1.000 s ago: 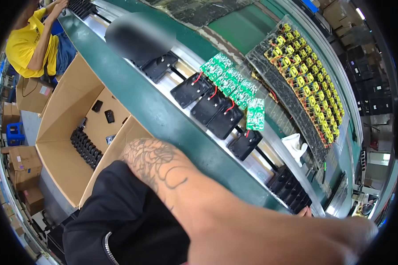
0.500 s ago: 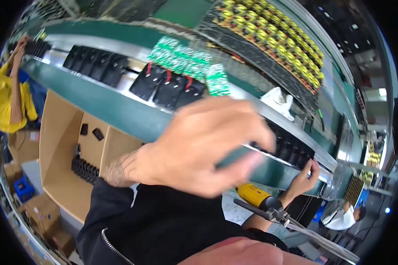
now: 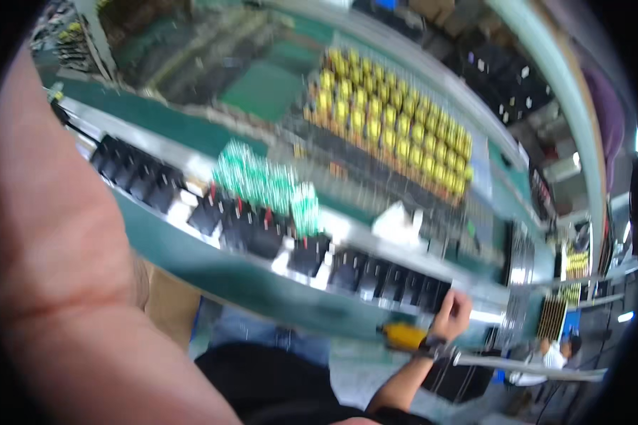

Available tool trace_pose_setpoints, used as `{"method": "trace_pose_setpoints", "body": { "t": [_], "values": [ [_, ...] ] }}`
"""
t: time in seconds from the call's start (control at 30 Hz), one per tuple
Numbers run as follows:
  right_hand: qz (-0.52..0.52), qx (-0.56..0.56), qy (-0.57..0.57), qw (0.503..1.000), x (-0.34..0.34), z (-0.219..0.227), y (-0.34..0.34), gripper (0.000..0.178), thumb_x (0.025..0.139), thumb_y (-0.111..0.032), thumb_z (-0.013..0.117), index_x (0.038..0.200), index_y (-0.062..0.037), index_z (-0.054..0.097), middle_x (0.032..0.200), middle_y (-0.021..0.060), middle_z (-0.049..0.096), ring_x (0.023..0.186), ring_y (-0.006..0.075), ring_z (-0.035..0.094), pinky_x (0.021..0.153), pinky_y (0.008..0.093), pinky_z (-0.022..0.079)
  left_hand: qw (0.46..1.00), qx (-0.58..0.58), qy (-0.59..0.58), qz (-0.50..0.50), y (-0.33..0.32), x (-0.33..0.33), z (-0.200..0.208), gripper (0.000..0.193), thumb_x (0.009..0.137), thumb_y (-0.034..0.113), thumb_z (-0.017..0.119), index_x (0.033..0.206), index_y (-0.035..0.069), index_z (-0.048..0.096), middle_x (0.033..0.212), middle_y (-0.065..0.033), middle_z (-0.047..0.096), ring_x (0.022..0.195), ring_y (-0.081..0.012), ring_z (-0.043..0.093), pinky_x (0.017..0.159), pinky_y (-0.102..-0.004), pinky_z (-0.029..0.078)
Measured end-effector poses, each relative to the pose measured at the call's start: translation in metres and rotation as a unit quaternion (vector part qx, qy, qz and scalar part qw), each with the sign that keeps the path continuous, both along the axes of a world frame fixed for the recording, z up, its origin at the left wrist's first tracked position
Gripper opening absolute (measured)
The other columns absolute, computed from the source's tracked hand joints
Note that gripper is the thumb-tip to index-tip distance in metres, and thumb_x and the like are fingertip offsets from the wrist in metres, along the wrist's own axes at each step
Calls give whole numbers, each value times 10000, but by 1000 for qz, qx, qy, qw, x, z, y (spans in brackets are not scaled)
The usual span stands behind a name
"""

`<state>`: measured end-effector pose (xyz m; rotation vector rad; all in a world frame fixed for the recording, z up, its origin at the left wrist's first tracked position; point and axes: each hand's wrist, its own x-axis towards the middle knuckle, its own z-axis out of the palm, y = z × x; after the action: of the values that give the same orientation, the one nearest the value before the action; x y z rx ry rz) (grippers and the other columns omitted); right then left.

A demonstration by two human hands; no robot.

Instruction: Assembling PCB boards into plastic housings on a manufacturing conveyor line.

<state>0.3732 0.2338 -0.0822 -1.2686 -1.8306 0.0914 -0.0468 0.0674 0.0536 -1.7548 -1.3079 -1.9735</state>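
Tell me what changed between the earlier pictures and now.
The left arm swung from the picture's middle to fill its left side, very close to the camera; its hand is out of view. The right hand now reaches the row of black parts. The green boards and yellow components stayed put.

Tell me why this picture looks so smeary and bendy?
In the head view, motion blur smears the green circuit boards and yellow parts; the close arm is a soft blob at left; the fisheye lens bends the conveyor edge, and the corners go black.

Left forearm (image 3: 71, 283) now fills the frame's left side; the fingers seen a moment ago are gone from view.
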Motion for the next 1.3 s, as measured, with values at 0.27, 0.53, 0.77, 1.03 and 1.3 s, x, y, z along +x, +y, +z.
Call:
{"method": "trace_pose_setpoints", "body": {
  "t": [0.27,0.53,0.77,1.03,1.3],
  "values": [
    [559,26,232,796,-81,142,-12,44,872,-47,706,890,-81,686,884,95,700,744,239,640,650,332,527,999,-37,-5,-4,32,60,96,545,740,268,805,1197,17,649,1128,-178,670,961,-290,630,899,-392,503],
    [677,-66,445,583,-159,186,-55,80,932,-42,632,894,-80,690,993,84,650,811,203,607,666,299,527,989,-95,-107,-35,48,-11,65,530,748,267,801,1197,26,654,1154,-172,666,995,-303,627,931,-412,489],
    [686,66,491,532,-168,175,-63,76,984,-120,605,969,-109,679,1068,36,627,1006,150,560,850,328,510,988,-94,-116,-36,30,-10,2,518,756,267,798,1197,35,658,1176,-166,663,1024,-314,624,960,-429,478],
    [706,155,514,463,-170,192,-65,269,885,3,715,1128,-105,678,1163,3,646,1101,138,570,976,303,496,997,-3,-68,-25,38,84,3,503,764,267,794,1196,44,662,1201,-160,660,1057,-326,621,993,-449,464],
    [666,247,553,435,-172,197,-59,304,884,-14,719,1160,-136,685,1185,-2,641,1095,141,567,1004,305,478,999,24,-25,-20,27,91,8,489,773,266,790,1196,53,667,1227,-154,657,1091,-339,618,1025,-469,451]
  ]
}}
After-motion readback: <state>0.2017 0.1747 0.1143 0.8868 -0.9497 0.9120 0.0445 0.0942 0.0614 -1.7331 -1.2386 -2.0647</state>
